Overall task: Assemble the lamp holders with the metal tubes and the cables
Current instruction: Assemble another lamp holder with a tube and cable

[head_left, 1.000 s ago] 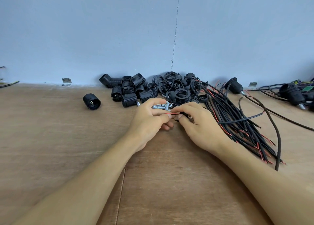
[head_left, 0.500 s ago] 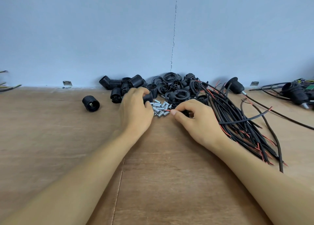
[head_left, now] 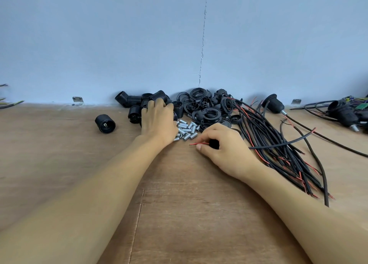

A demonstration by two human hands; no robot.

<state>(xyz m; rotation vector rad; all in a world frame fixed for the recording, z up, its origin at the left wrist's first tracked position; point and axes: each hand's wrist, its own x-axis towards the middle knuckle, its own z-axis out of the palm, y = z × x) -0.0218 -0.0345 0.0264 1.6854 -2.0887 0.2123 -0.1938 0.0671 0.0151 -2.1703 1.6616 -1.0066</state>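
The left hand (head_left: 158,122) reaches far into the heap of black lamp holders (head_left: 137,101) at the foot of the blue wall (head_left: 119,44). Its fingers (head_left: 157,103) bend down over 1 ribbed holder, but I cannot tell whether they grasp it or only rest on it. The right hand (head_left: 225,146) lies nearer, on the wooden table (head_left: 179,204), with thumb and fingers clenched round a small black piece (head_left: 214,144). A thin red wire (head_left: 196,144) pokes out of that piece to the left.

Between the 2 hands, just beside the left wrist, sits a loose pile of short metal tubes (head_left: 187,129). Beyond the tubes is a heap of black rings (head_left: 207,106). To the right of the right hand a bundle of black cables (head_left: 268,144) with red cores fans out toward the near right.

1 single holder (head_left: 105,123) stands apart to the left of the heap. Far right of the cables lies an assembled holder (head_left: 272,104) with a tube and a cable at its end, and more such pieces (head_left: 342,112) lie at the right edge. 2 metal brackets (head_left: 78,99) sit where table meets wall.
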